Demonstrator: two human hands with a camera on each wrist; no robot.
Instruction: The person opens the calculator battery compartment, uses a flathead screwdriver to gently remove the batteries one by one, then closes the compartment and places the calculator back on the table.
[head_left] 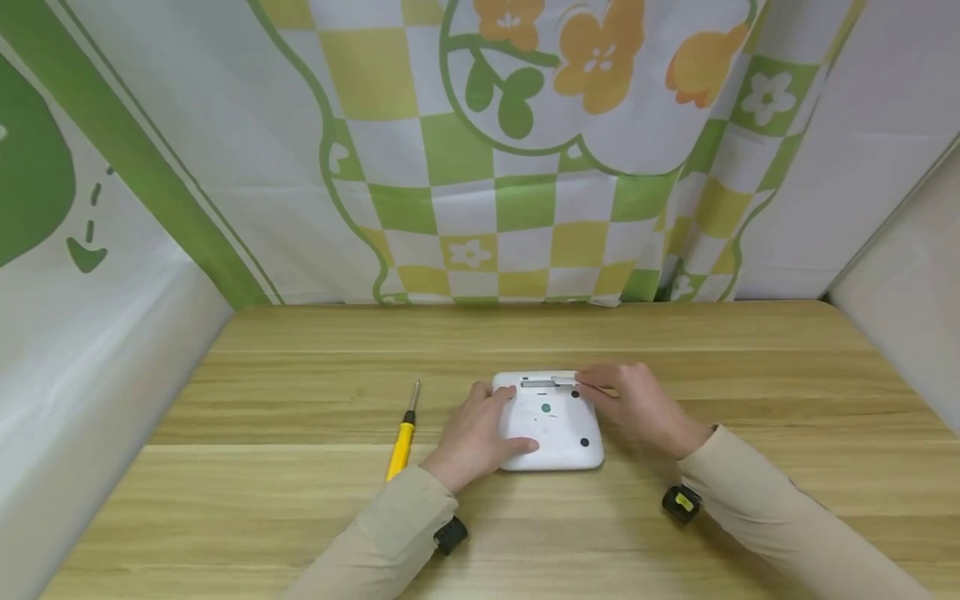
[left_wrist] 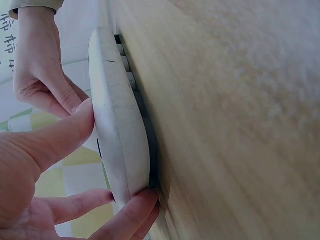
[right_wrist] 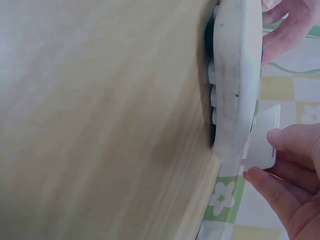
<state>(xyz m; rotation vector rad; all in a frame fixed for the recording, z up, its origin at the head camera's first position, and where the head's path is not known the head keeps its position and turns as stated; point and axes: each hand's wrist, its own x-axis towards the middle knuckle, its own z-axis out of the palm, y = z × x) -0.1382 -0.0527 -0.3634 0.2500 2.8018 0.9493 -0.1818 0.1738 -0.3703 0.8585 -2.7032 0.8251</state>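
A white calculator [head_left: 558, 429] lies face down on the table, its keys [right_wrist: 213, 95] toward the wood. Along the top of its back runs an uncovered battery slot [head_left: 536, 384]. My left hand [head_left: 474, 433] grips the calculator's left side, thumb on the back and fingers at the edge in the left wrist view. Between thumb and fingers, my right hand [head_left: 637, 406] pinches a thin white battery cover [right_wrist: 265, 137]. That cover is tilted up at the right end of the slot; whether it still touches the case I cannot tell.
To the left of my left hand lies a screwdriver [head_left: 402, 446] with a yellow handle, partly behind the sleeve. The wooden table [head_left: 300, 400] meets a checked, flowered curtain [head_left: 465, 208] at its back edge. Pale sheets hang at both sides.
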